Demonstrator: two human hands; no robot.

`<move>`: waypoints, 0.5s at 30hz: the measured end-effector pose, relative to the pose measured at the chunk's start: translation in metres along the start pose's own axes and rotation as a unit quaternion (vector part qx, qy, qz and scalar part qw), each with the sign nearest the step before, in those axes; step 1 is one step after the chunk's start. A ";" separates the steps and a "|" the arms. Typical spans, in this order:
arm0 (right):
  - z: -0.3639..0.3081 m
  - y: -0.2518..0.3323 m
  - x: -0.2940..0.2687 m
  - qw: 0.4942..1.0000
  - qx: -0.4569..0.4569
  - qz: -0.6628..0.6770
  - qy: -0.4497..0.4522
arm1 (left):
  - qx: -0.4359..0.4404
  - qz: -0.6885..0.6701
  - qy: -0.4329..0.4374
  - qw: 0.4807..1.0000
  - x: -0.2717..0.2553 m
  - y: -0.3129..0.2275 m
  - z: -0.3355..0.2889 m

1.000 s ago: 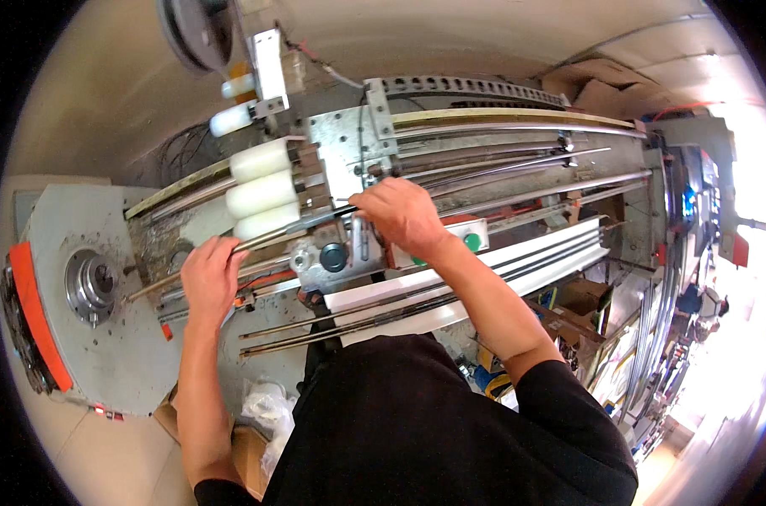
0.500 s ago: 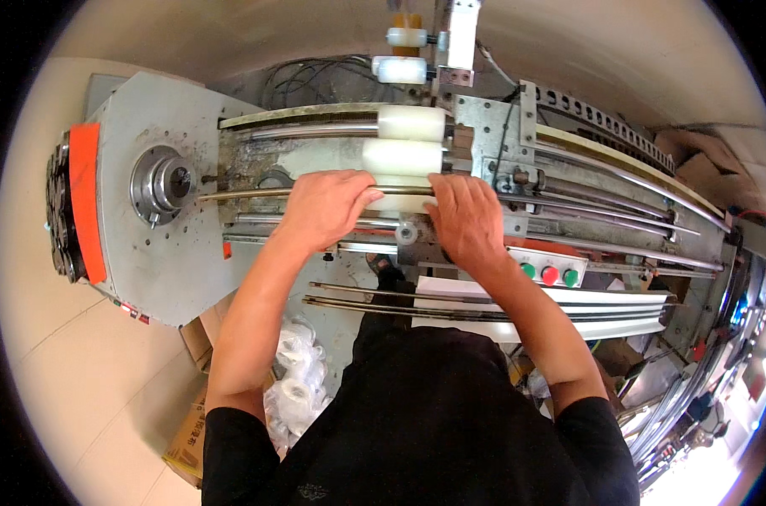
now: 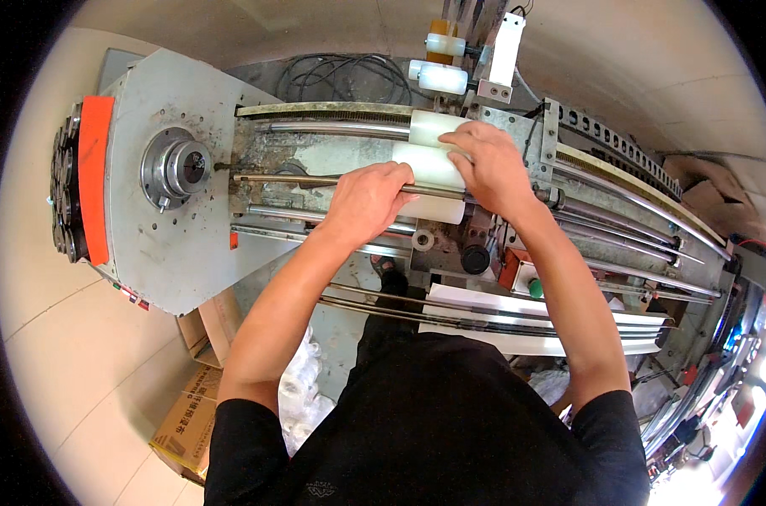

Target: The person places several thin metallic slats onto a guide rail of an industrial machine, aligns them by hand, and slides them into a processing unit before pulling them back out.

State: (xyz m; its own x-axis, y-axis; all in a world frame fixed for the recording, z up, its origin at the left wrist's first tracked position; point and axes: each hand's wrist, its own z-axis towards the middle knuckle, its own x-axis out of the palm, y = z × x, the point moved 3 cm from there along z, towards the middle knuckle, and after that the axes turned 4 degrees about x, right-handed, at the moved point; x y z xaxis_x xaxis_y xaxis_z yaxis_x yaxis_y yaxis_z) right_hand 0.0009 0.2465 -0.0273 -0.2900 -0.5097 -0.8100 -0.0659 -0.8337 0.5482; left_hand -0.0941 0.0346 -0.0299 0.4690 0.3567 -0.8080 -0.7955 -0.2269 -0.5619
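My left hand (image 3: 370,201) is closed round a long thin metal rod (image 3: 286,179) that lies across the machine, its left end a little apart from the round chuck (image 3: 189,167). The rod passes in front of the white rollers, over the lower white roller (image 3: 438,208). My right hand (image 3: 494,169) is off the rod, fingers stretched out over the upper white roller (image 3: 427,128) and thumb by the middle white roller (image 3: 421,160). It looks to rest on them, though its palm side is hidden.
Nearer to me, several rods (image 3: 383,314) lie on a white tray (image 3: 560,343). A green button (image 3: 536,287) shows beside my right forearm. Guide bars (image 3: 636,270) run to the right. A cardboard box (image 3: 185,422) and plastic-wrapped rolls (image 3: 300,388) stand on the floor.
My right hand has left the rod and moved up onto the rollers. The rod's left end is farther from the chuck, while my left hand keeps its hold. The view has shifted slightly.
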 end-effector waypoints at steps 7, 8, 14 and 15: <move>0.023 0.005 0.014 0.983 -0.101 -0.143 0.062 | -0.035 -0.012 0.057 0.998 -0.003 0.001 0.003; 0.023 0.005 0.014 0.977 -0.131 -0.162 0.044 | -0.043 -0.018 0.067 0.997 -0.005 0.001 0.005; 0.012 0.017 -0.005 0.979 -0.143 -0.119 0.079 | -0.019 -0.009 0.121 0.992 -0.006 0.004 0.010; 0.010 0.022 -0.008 0.980 -0.141 -0.108 0.085 | -0.016 -0.011 0.123 0.992 -0.005 0.005 0.011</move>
State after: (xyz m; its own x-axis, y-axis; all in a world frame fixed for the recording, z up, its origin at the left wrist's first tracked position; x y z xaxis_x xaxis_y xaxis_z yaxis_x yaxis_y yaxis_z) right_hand -0.0074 0.2344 -0.0064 -0.1332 -0.3238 -0.9367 0.1652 -0.9392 0.3011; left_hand -0.1049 0.0410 -0.0268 0.5685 0.1303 -0.8123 -0.7733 -0.2526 -0.5816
